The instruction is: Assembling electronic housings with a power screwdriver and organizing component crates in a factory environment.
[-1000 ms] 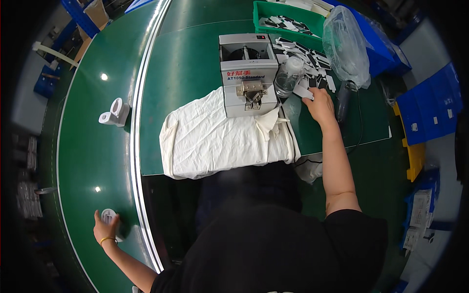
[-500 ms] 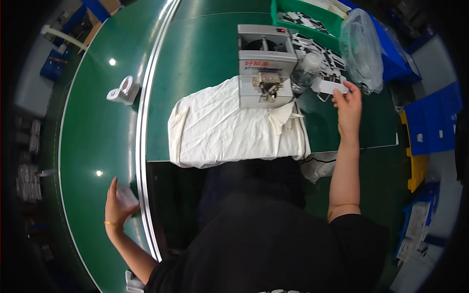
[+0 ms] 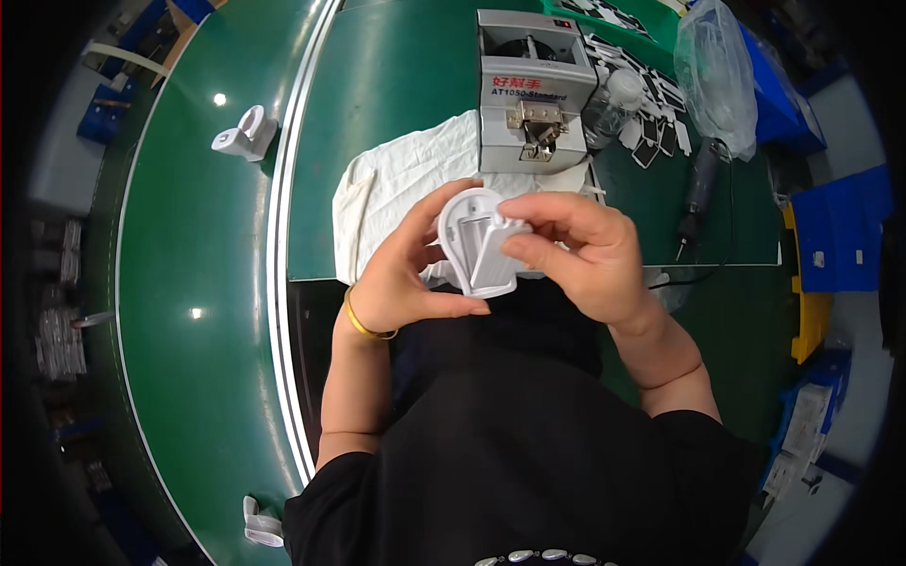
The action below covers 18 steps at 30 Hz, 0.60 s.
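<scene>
Above the near edge of the bench, my left hand (image 3: 392,278) grips a white rounded plastic housing (image 3: 451,233) by its rim, with its hollow side showing. My right hand (image 3: 590,250) pinches a small white rectangular plastic cover (image 3: 493,262) between thumb and fingers. The cover is tilted against the housing's opening; whether it is seated in it I cannot tell. Behind both hands a white cloth (image 3: 401,179) lies on the bench under a grey machine (image 3: 524,141) with a metal mechanism on its front.
White parts (image 3: 255,134) stand on the green surface left of the metal rail (image 3: 280,189); another (image 3: 262,524) is nearer. At right are a black electric screwdriver (image 3: 699,189), a clear bottle (image 3: 612,108), a pile of black-and-white pieces (image 3: 656,137) and a clear plastic bag (image 3: 714,75).
My left hand has come from the left surface to the middle with the white housing. My right hand has left the pile, bringing the white cover to it. The view has shifted slightly.
</scene>
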### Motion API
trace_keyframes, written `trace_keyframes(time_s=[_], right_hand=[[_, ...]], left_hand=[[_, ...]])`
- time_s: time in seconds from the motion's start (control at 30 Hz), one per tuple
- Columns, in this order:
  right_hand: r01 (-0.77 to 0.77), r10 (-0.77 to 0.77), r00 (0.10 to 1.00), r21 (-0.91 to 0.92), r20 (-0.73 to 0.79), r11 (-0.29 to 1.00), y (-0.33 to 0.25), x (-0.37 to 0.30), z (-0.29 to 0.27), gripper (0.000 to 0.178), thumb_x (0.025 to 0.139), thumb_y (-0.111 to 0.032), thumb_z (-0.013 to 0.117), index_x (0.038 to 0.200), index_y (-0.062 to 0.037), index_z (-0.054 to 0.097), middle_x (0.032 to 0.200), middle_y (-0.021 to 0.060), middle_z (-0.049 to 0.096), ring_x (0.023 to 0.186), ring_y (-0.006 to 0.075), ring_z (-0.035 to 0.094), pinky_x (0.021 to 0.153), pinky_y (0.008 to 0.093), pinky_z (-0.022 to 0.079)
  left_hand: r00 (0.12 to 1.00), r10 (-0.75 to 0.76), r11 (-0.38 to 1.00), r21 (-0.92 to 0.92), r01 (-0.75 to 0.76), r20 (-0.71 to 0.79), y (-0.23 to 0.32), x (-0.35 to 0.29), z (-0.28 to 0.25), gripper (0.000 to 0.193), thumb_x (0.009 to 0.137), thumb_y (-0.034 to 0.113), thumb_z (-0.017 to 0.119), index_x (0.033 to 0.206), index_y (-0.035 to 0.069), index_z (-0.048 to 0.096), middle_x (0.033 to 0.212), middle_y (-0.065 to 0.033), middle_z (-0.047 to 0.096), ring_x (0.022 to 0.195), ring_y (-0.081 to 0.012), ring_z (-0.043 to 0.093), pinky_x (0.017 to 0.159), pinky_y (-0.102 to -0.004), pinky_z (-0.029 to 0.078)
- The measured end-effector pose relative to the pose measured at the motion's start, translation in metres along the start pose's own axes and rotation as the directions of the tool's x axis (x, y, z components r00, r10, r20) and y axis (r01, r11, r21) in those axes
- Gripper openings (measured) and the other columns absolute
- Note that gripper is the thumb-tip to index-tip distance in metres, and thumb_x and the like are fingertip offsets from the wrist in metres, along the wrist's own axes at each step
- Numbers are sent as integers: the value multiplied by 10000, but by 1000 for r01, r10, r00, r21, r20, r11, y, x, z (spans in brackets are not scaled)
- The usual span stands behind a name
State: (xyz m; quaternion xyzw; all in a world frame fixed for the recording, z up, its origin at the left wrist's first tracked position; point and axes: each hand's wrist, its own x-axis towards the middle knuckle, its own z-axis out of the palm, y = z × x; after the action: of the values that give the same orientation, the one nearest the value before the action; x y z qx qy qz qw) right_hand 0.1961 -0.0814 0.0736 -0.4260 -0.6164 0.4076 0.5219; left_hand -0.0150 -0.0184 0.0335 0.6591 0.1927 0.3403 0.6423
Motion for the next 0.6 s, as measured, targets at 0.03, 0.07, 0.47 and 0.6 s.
trace_keyframes(time_s=[0.03, 0.07, 0.47, 0.6], right_hand=[[-11, 11, 1000, -42, 15, 999, -1, -1, -1, 280, 838, 51, 690, 1113, 8, 663, 945, 49, 679, 785, 72, 621, 686, 206, 505], [-20, 23, 999, -85, 30, 996, -2, -1, -1, 273, 837, 44, 693, 1107, 6, 670, 955, 46, 685, 792, 72, 625, 690, 207, 507], [111, -97, 994, -549, 54, 828, 15, -6, -15, 306, 865, -25, 686, 1170, -27, 664, 1229, 71, 560, 1113, 134, 549, 856, 258, 489], [8, 2, 999, -231, 45, 973, 28, -11, -6, 493, 881, -42, 671, 1349, -36, 519, 1353, 115, 469, 1210, 193, 491, 952, 293, 451]], left_hand=[[1000, -4, 1000, -7, 4, 5, 0, 4, 4, 1055, 558, 31, 903, 1458, 72, 354, 1454, -74, 421, 1269, -197, 480, 979, -353, 481], [999, -4, 1000, -1, 4, 42, -1, 8, 5, 1044, 565, 29, 899, 1457, 71, 358, 1457, -73, 419, 1268, -194, 480, 978, -353, 483], [998, -25, 1000, -14, 26, 65, -11, 7, 13, 1005, 596, 25, 884, 1458, 57, 366, 1476, -87, 399, 1317, -197, 428, 1006, -362, 466], [997, 75, 996, -43, -74, 25, -13, 12, 19, 896, 689, 29, 831, 1454, 47, 367, 1492, -121, 365, 1365, -221, 369, 1028, -363, 441]])
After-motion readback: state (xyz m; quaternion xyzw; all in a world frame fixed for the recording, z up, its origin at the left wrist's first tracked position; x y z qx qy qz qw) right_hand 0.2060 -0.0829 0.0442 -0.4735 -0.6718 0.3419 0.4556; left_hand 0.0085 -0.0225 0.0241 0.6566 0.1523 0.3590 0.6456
